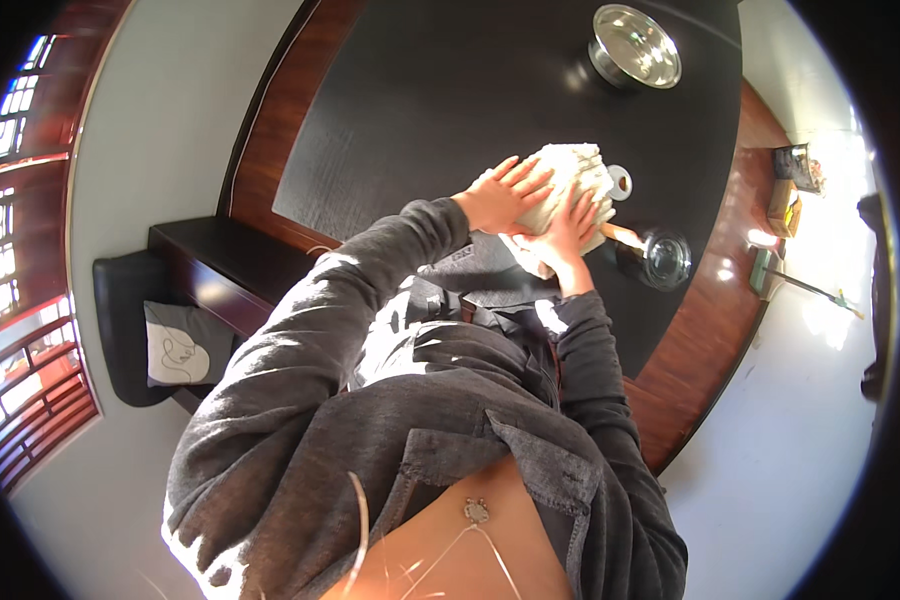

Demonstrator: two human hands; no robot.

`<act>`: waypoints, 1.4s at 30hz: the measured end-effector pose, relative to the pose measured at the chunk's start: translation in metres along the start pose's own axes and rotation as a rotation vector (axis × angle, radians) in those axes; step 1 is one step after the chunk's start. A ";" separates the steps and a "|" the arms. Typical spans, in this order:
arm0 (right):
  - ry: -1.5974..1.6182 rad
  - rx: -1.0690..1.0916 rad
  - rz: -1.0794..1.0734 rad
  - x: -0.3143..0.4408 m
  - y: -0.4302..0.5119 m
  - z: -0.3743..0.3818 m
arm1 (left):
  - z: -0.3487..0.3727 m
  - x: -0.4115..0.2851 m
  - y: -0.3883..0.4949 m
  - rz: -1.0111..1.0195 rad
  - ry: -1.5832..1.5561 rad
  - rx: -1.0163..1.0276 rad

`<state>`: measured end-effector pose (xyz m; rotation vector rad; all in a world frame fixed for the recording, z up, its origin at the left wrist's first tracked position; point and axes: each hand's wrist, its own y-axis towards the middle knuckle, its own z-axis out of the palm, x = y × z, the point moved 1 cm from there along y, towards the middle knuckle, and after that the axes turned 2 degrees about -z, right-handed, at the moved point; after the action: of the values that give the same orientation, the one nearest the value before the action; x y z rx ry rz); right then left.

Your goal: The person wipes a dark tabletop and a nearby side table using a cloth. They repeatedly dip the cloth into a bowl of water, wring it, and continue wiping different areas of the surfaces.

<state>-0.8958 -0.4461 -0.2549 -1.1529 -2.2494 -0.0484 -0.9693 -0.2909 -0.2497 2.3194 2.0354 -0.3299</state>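
In the head view a cream, textured cloth (568, 166), perhaps a towel, lies bunched on the dark tabletop (450, 97). My left hand (504, 196) rests on the cloth's left part with its fingers spread. Lower down, my right hand (568, 234) presses flat on the same cloth, fingers apart. Between the cloth and a clear glass vessel (666, 260), a light wooden stick or handle (622, 235) shows, one end hidden by the cloth. A white ring-shaped thing (619, 183) touches or nearly touches the cloth's right edge. What lies under the cloth is hidden.
A shiny steel bowl (637, 46) stands at the table's far right. Beyond the reddish wooden table edge (709, 300) are a small box (784, 208) and a dark container (797, 168). At left stand a black chair (116, 322) with a cushion (184, 349) and a dark bench or cabinet (225, 255).
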 end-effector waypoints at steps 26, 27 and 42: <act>-0.287 0.274 -0.526 0.245 -0.035 0.158 | 0.026 0.114 -0.282 -0.437 -0.050 -0.153; -0.257 0.255 -0.541 0.235 -0.046 0.154 | 0.025 0.101 -0.280 -0.422 -0.071 -0.139; -0.263 0.093 -0.002 0.045 -0.152 0.075 | 0.084 -0.059 -0.134 0.181 -0.128 -0.257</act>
<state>-1.0668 -0.4862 -0.2574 -1.1632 -2.4519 0.2169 -1.1191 -0.3441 -0.3064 2.2391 1.6847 -0.1910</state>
